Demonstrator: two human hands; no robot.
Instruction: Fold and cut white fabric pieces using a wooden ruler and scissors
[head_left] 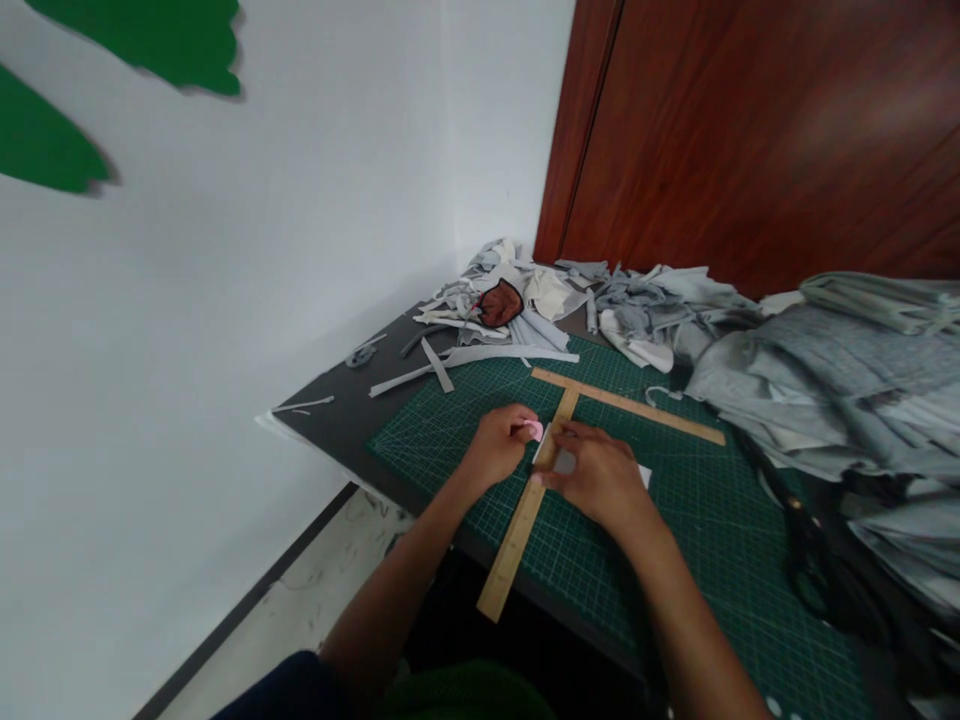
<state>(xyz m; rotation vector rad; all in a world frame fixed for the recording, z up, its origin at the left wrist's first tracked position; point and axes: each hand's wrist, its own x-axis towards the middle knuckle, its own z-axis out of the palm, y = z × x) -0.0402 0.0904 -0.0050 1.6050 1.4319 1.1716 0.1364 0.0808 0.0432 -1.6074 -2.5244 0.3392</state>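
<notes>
My left hand (pixel 501 442) is closed, pinching a small pink piece of tailor's chalk (pixel 533 430) just left of a wooden ruler (pixel 519 525). My right hand (pixel 600 470) presses the ruler down, its thumb and fingertips spread along the wood. Beneath the ruler and my right palm lies a white piece (pixel 645 476), paper or cloth, mostly hidden. The ruler slants over the green cutting mat (pixel 442 440), and its near end juts past the table edge. A second wooden ruler (pixel 637 406) lies crosswise at its far end.
Grey cloth (pixel 840 350) is heaped at the right, with black scissors (pixel 814 550) beside it. Fabric scraps (pixel 637 300) pile along the back, with a brown pouch-like piece (pixel 500 303) among them. A white wall (pixel 300 200) bounds the left, a wooden door (pixel 750 130) the back.
</notes>
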